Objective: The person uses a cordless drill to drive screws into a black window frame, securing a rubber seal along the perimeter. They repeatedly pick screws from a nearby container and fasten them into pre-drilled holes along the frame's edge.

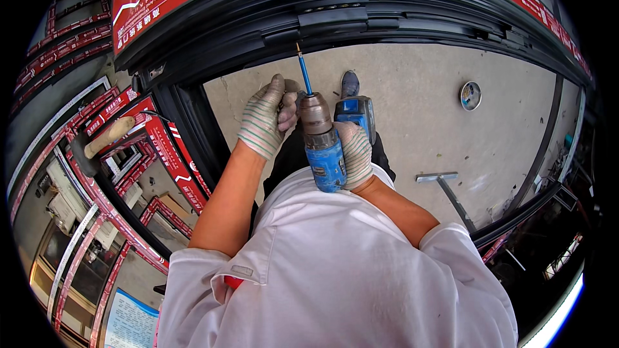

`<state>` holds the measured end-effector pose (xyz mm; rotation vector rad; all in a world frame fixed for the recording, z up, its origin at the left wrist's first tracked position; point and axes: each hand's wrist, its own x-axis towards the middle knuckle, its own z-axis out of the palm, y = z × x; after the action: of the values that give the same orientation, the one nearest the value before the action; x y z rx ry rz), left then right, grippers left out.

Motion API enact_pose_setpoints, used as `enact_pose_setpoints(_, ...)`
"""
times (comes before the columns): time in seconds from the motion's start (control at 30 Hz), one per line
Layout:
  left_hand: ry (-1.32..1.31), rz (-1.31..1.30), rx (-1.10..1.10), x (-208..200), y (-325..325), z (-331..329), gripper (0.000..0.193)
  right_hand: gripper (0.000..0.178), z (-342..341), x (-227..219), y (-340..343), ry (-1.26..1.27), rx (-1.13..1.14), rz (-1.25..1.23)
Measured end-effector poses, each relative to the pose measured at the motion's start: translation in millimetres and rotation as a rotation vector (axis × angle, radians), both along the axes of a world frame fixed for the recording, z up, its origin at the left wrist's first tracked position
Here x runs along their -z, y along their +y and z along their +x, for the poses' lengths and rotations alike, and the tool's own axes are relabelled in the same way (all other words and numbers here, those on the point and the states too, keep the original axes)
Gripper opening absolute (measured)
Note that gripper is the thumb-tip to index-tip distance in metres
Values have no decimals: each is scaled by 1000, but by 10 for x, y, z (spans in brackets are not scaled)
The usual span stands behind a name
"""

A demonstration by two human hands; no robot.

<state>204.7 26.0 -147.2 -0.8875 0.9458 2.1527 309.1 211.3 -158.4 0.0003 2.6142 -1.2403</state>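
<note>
My right hand [354,154], in a striped knit glove, grips a blue cordless drill [324,162] held close in front of my waist. The drill points away from me. A long blue bit [305,76] with a copper-coloured tip sticks out of its worn metal chuck [315,113]. The tip is just short of the dark frame rail [332,20]. Beside the chuck, my gloved left hand [267,116] is closed with its fingers curled together. Whatever those fingers may hold is hidden. Behind my right hand shows the drill's battery [356,113].
Black frame profiles with red printed film [151,9] surround me. On the left, a wooden-handled mallet [111,138] rests on stacked frames. A round metal bowl [470,95] with small contents and a T-shaped metal piece [445,183] are to the right on the concrete floor [412,116].
</note>
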Motion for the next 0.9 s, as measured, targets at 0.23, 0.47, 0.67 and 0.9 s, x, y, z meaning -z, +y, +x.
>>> enact_pose_setpoints(0.23, 8, 24, 8, 65, -39, 36, 36, 13, -127, -134, -52, 45, 57, 15)
enact_pose_setpoints(0.47, -10, 4, -14, 34, -30, 13, 37, 14, -130, -132, -43, 23, 38, 18)
enact_pose_setpoints(0.67, -15, -4, -20, 51, -37, 14, 38, 15, -117, -93, -35, 20, 35, 11)
enact_pose_setpoints(0.9, -26, -6, -23, 30, -38, 3, 38, 17, -123, -135, -44, 37, 52, 39)
